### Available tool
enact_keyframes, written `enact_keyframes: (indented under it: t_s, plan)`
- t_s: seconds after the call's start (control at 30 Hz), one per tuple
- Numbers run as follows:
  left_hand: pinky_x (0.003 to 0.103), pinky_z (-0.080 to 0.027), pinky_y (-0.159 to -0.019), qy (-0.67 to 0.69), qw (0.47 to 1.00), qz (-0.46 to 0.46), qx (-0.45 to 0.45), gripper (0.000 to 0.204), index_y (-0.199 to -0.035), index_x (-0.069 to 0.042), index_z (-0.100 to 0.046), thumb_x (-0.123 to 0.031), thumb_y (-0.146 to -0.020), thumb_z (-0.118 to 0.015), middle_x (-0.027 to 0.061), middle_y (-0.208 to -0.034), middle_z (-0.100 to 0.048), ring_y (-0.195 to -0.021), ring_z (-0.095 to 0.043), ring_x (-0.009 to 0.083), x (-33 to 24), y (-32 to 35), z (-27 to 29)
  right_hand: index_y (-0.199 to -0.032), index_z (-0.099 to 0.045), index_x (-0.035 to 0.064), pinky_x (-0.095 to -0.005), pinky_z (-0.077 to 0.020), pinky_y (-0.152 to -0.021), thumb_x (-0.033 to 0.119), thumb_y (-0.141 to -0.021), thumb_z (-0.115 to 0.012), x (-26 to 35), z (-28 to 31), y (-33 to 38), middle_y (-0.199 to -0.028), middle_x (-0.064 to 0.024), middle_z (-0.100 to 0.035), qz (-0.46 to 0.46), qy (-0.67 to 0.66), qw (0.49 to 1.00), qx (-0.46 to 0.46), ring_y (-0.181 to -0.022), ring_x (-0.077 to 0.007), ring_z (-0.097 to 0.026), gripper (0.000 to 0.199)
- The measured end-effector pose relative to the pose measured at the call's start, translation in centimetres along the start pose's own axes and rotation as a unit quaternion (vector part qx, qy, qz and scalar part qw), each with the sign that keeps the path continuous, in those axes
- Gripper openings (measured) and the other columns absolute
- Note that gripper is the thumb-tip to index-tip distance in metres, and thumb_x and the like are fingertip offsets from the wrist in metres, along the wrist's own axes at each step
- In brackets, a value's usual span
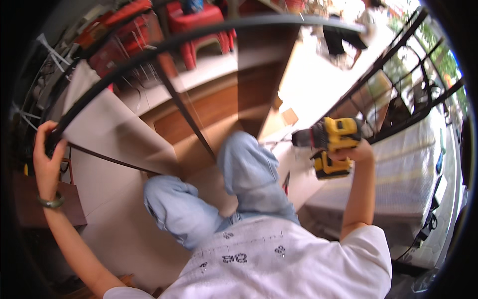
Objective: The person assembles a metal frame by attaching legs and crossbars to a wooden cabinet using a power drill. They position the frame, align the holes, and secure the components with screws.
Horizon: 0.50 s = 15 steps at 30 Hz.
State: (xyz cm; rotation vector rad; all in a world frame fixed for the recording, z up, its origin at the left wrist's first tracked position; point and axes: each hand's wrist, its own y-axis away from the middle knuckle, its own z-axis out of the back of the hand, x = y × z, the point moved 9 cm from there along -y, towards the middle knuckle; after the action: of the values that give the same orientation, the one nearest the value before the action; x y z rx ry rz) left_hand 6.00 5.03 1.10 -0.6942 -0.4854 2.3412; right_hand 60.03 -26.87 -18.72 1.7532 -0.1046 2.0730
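Observation:
My left hand (pixel 48 152) is closed around one end of a long black metal frame bar (pixel 199 39). The bar sweeps across the upper view toward the far right, bent by the lens and blurred by motion. Thinner dark struts run from it down toward my knees. A yellow and black cordless drill (pixel 342 130) is in my right hand (pixel 359 151), its dark chuck pointing left. My fingers wrap its grip above the battery. The drill is apart from the bar. Whether a bit sits in the chuck I cannot make out clearly.
Brown wooden panels (pixel 199 107) stand in front of my knees. Red plastic stools (pixel 199 22) are beyond. At right are a black metal rack (pixel 398 84) and a plastic-wrapped slab (pixel 393 174). A brown box (pixel 55 202) stands below my left hand. Another person (pixel 343 40) is far off.

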Motion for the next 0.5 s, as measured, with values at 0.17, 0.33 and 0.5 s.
enact_keyframes:
  t_s: [0.17,0.33,0.5]
  plan:
    - [0.030,-0.035,-0.096,-0.156,0.986,0.017,0.054,0.042,-0.128,-0.005,-0.045,-0.021,-0.090,-0.056,0.0076,-0.124,-0.051,-0.114,-0.047,0.0178,2.3,0.3,0.4,-0.108,-0.057,0.0008,-0.0270,-0.0490,-0.064,-0.005,-0.059,-0.072,-23.5,-2.6,-3.1,-0.092,-0.0061,-0.065,-0.079,-0.117,0.987,-0.081,-0.078,-0.0154,-0.061,0.051]
    - [0.032,-0.030,-0.102,-0.220,0.972,0.020,0.075,0.048,-0.132,-0.005,-0.043,-0.030,-0.092,-0.053,0.0108,-0.131,-0.047,-0.122,-0.043,0.0211,3.9,-1.0,0.1,-0.088,-0.062,-0.0017,-0.0283,-0.0448,-0.056,-0.002,-0.063,-0.069,-44.5,-2.2,1.3,-0.074,-0.0047,-0.060,-0.252,-0.107,0.928,-0.253,-0.061,-0.0146,-0.056,0.026]
    - [0.033,-0.030,-0.103,-0.245,0.967,0.059,0.041,0.054,-0.134,-0.004,-0.040,-0.033,-0.091,-0.054,0.0133,-0.132,-0.046,-0.121,-0.043,0.0217,5.5,-1.0,1.5,-0.095,-0.063,-0.0008,-0.0283,-0.0455,-0.069,0.005,-0.068,-0.073,-45.9,0.5,3.4,-0.083,-0.0034,-0.062,-0.207,-0.063,0.915,-0.341,-0.074,-0.0136,-0.057,0.030]
